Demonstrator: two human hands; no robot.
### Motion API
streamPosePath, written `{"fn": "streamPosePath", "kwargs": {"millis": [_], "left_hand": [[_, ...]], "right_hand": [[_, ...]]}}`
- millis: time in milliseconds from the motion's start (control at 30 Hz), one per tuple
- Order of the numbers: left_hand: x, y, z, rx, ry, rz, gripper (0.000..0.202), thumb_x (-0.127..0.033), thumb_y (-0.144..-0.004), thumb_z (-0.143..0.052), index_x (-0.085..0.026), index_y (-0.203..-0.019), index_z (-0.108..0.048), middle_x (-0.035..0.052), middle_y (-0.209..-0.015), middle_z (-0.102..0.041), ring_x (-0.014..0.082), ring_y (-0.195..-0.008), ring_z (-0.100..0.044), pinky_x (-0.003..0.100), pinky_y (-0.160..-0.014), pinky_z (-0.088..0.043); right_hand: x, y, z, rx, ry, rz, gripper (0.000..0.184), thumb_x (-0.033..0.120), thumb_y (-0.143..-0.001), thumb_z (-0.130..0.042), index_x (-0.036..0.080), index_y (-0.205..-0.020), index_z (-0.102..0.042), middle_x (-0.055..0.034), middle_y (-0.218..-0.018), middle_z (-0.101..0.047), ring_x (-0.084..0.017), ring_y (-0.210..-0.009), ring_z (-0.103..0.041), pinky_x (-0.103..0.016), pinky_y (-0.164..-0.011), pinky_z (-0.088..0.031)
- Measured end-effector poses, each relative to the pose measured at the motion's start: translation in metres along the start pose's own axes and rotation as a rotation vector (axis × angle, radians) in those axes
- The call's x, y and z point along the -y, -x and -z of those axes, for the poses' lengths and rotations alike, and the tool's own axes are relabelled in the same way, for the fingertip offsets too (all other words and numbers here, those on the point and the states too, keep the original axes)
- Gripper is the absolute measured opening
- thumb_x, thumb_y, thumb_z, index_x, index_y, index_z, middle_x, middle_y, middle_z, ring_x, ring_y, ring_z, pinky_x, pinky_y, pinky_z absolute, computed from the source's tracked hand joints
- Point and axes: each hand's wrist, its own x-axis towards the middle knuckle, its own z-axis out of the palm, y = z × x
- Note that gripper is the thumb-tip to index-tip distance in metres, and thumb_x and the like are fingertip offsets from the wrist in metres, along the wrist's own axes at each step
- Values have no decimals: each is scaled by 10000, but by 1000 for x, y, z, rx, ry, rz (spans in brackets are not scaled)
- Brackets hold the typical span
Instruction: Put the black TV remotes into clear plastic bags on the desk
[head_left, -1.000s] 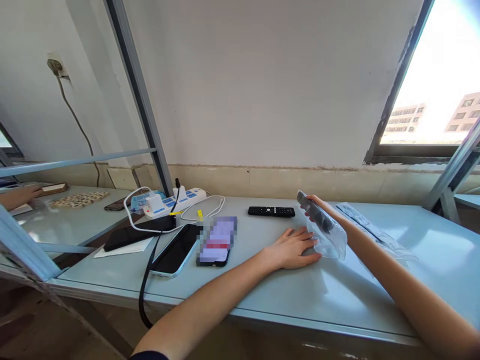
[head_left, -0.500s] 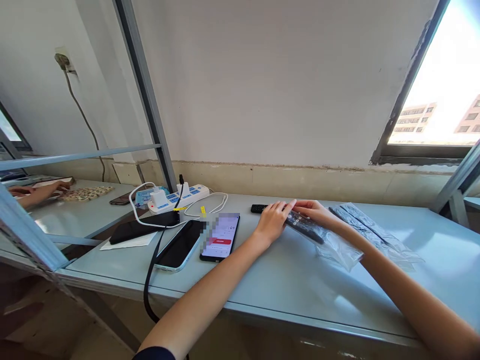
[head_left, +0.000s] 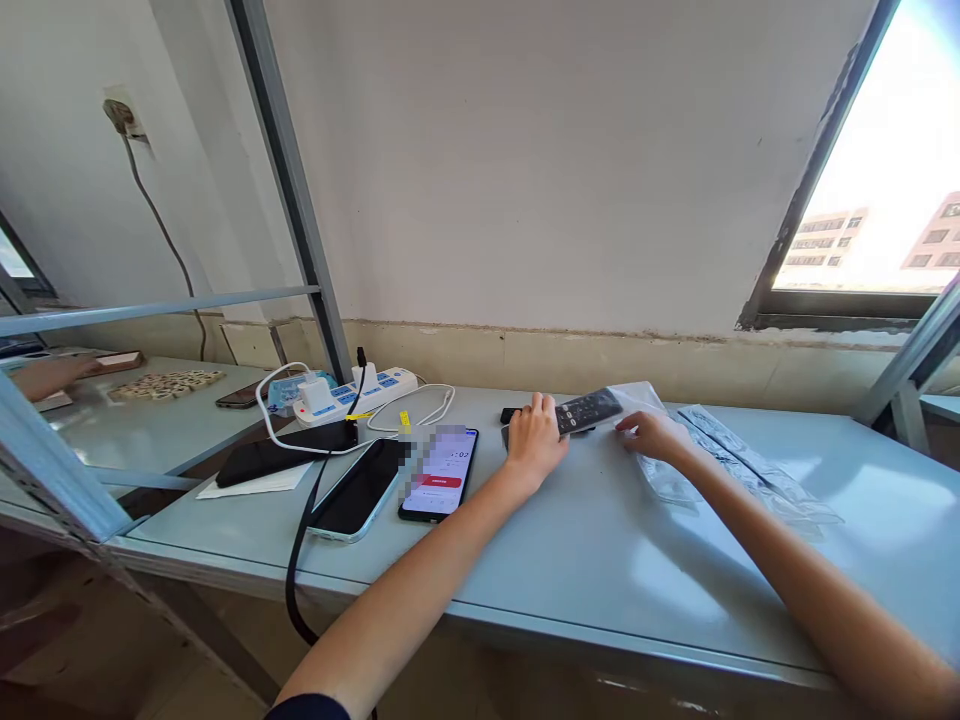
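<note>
My left hand [head_left: 536,442] is closed around a black remote control [head_left: 591,410], which slants up to the right above the table. Under it, partly covered by the hand, a second black remote control [head_left: 510,415] lies on the table. My right hand [head_left: 654,437] has its fingers pinched on a clear plastic bag [head_left: 636,396]. The upper part of the bag stands close to the far end of the held remote; whether they touch I cannot tell. More of the bag hangs below my right hand.
Bagged dark items [head_left: 739,460] lie to the right. Left of my hands are a lit phone [head_left: 442,475], a dark-screened phone [head_left: 360,490], a black object [head_left: 289,452] on white paper, and a power strip [head_left: 390,388] with cables. A co-worker's hand [head_left: 56,377] shows far left.
My hands have moved apart. The plastic bag has slid off the remote control toward the right with my right hand, while my left hand keeps the remote, now tilted upward.
</note>
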Motion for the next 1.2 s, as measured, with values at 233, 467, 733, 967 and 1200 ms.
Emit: {"fn": "streamPosePath", "kwargs": {"millis": [233,467,733,967,1200], "left_hand": [[9,-4,2,2,-37,97,462,-465,-847,-589,-128,-1154,-521,150,-1133,-604,251,-990,-641,307,-823,-466],[14,-6,-1,-41,-81,147,588,-636,-801,-540,-141,-1119,-560,147,-1075,-629,273,-960,-639,326,-799,-464],[16,-8,-6,-51,-48,69,505,-557,-843,-541,-135,-1120,-550,136,-1095,-636,260,-1019,-614,321,-848,-431],[16,-8,-8,-155,13,-55,352,-466,-871,-556,-221,-1120,-514,63,-1063,-655,219,-1030,-601,311,-856,-403],[13,-6,-7,-146,24,-191,407,-445,-886,-538,-255,-1245,-500,45,-1083,-643,207,-1040,-590,301,-870,-396]], "right_hand": [[-1,-5,6,-41,-267,-129,245,265,-792,-502,206,-905,-711,-95,-982,-707,-278,-957,-642,-396,-802,-491],[8,-2,10,28,-666,-146,466,376,-915,-267,180,-1124,-635,-120,-1204,-644,-199,-925,-681,-272,-699,-537],[16,7,16,223,-870,-128,428,340,-899,-266,217,-1063,-641,-69,-1333,-573,-195,-1083,-625,-271,-765,-521],[11,8,17,318,-898,-63,346,450,-856,-432,230,-998,-658,-80,-1267,-599,-189,-1012,-637,-229,-619,-482],[11,7,12,303,-876,-62,363,553,-703,-600,191,-670,-602,-53,-757,-611,-147,-709,-606,-204,-480,-382]]}}
